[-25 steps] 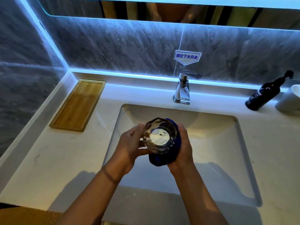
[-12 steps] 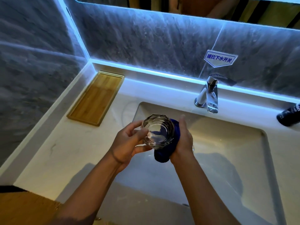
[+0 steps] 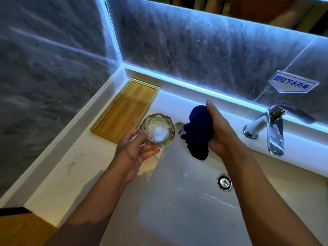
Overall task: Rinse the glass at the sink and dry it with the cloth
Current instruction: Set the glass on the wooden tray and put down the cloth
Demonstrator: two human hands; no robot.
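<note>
A faceted clear glass (image 3: 157,130) is held upright, mouth up, in my left hand (image 3: 132,152) above the left rim of the sink (image 3: 177,201). My right hand (image 3: 219,132) grips a bunched dark blue cloth (image 3: 197,132) a short way to the right of the glass. Glass and cloth are apart, with a gap between them. Both hands hover over the basin's back left corner.
A chrome faucet (image 3: 273,132) stands at the right behind the basin, with no water running. The drain (image 3: 224,182) lies in the basin floor. A wooden tray (image 3: 124,110) sits on the white counter at the back left, beside the grey wall. A label (image 3: 292,83) is stuck on the backsplash.
The cloth was wrapped around the glass between both hands. Now my left hand has drawn the glass leftwards and my right hand holds the cloth apart from it. The view swung left.
</note>
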